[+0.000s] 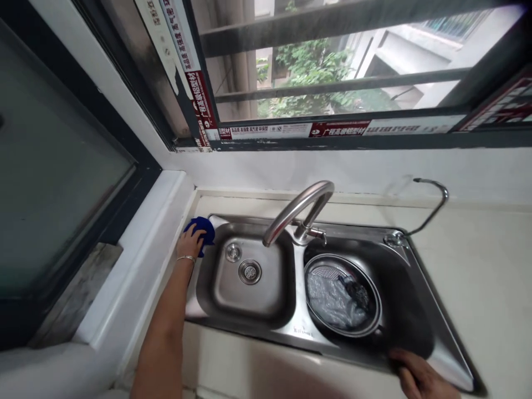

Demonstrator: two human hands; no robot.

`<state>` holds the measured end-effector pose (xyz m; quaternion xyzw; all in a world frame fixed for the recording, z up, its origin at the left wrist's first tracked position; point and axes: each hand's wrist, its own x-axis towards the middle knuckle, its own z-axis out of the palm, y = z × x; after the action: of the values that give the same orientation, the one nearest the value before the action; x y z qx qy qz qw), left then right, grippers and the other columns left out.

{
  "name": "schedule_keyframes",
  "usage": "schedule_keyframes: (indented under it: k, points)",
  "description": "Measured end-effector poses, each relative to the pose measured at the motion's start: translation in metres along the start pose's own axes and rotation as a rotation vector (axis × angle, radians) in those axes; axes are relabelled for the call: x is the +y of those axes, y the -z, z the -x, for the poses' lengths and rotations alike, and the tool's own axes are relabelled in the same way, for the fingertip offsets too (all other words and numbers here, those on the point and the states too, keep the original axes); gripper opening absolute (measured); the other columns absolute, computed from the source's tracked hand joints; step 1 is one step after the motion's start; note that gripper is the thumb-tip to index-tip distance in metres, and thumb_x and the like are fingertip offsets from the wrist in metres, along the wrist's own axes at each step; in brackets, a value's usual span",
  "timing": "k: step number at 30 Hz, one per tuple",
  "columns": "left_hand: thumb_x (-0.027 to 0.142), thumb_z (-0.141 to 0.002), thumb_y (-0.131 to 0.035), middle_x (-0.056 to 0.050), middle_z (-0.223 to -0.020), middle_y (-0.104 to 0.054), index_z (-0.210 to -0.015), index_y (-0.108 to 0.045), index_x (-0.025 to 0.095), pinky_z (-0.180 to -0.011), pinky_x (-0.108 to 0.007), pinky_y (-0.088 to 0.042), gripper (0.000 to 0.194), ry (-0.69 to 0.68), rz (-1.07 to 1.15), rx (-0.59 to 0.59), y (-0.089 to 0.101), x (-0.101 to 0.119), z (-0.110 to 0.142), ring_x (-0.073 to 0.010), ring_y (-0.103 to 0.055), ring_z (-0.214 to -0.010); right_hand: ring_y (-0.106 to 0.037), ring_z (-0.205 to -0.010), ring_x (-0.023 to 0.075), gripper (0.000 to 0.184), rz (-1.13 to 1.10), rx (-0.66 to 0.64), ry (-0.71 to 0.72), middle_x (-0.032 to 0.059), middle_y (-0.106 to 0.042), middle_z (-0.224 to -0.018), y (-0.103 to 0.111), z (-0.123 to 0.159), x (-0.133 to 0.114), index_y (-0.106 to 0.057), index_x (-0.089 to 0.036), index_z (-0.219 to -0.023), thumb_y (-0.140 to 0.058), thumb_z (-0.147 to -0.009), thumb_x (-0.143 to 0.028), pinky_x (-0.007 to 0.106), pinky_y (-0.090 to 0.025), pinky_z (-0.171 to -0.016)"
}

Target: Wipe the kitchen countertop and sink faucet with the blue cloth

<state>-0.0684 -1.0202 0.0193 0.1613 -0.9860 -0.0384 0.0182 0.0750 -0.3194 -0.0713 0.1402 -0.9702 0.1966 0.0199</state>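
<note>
My left hand [192,244] presses a blue cloth [204,228] onto the left rear corner of the sink, its fingers spread over the cloth. The steel double sink [300,310] is set into a pale counter. At the lower right, my right hand [421,374] rests at the sink's front edge, with thumb and forefinger apart and nothing visible in them; its other fingers are partly hidden. In the right basin stands a round steel colander [376,310] with a crumpled clear plastic bag [332,299] inside. A small strainer [233,252] lies in the left basin near the drain [250,272].
A curved steel faucet [299,210] rises behind the divider and reaches over the left basin. A thin bent spout [436,205] stands at the sink's right rear corner. A white ledge [137,249] borders the left side; a barred window [332,72] is behind.
</note>
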Motion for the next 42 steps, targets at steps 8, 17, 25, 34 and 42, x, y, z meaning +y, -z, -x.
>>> schedule_keyframes:
  k: [8, 17, 25, 34, 42]
  points:
    - [0.023, -0.091, -0.057, -0.004, -0.155, -0.042, -0.122, -0.068, 0.03, -0.109, -0.043, -0.042, 0.034, 0.113, -0.027, -0.009, 0.004, -0.008, 0.09, -0.0285, -0.05, -0.129, -0.074, -0.089, 0.0241, 0.034, -0.042, 0.006, 0.003, 0.0064, -0.077, -0.097, 0.003, -0.007, -0.014, -0.072, -0.022, -0.092, -0.043, -0.088, -0.039, 0.035, -0.061, -0.081]
    - [0.021, -0.087, -0.059, -0.007, -0.149, -0.043, -0.117, -0.066, 0.03, -0.104, -0.042, -0.046, 0.032, 0.393, -0.12, -0.06, 0.02, 0.011, 0.172, -0.0282, -0.053, -0.122, -0.072, -0.093, 0.0209, 0.032, -0.014, 0.035, 0.029, 0.0056, -0.076, -0.099, -0.001, -0.011, -0.02, -0.07, -0.021, -0.093, -0.039, -0.091, -0.032, 0.031, -0.057, -0.078]
    - [0.027, -0.087, -0.055, -0.011, -0.139, -0.052, -0.113, -0.067, 0.029, -0.084, -0.041, -0.054, 0.028, 0.664, -0.136, -0.085, 0.03, 0.024, 0.217, -0.0284, -0.062, -0.106, -0.07, -0.09, 0.0211, 0.03, -0.01, 0.039, 0.076, 0.0077, -0.075, -0.098, 0.001, -0.015, -0.027, -0.07, -0.019, -0.093, -0.04, -0.091, -0.025, 0.032, -0.054, -0.08]
    - [0.038, -0.092, -0.045, -0.01, -0.137, -0.054, -0.114, -0.07, 0.032, -0.073, -0.042, -0.053, 0.034, 0.69, -0.193, 0.006, 0.022, 0.066, 0.255, -0.0312, -0.061, -0.102, -0.065, -0.083, 0.0212, 0.027, 0.008, 0.021, 0.105, 0.0066, -0.071, -0.087, 0.007, -0.018, -0.032, -0.069, -0.018, -0.086, -0.042, -0.09, -0.02, 0.033, -0.049, -0.076]
    - [0.032, -0.094, -0.046, -0.005, -0.141, -0.055, -0.114, -0.072, 0.031, -0.087, -0.041, -0.05, 0.033, 0.417, -0.255, -0.096, 0.023, 0.056, 0.244, -0.0293, -0.056, -0.108, -0.066, -0.087, 0.0213, 0.028, 0.029, -0.003, 0.127, 0.0076, -0.072, -0.094, 0.004, -0.017, -0.029, -0.069, -0.019, -0.088, -0.041, -0.09, -0.021, 0.034, -0.05, -0.081]
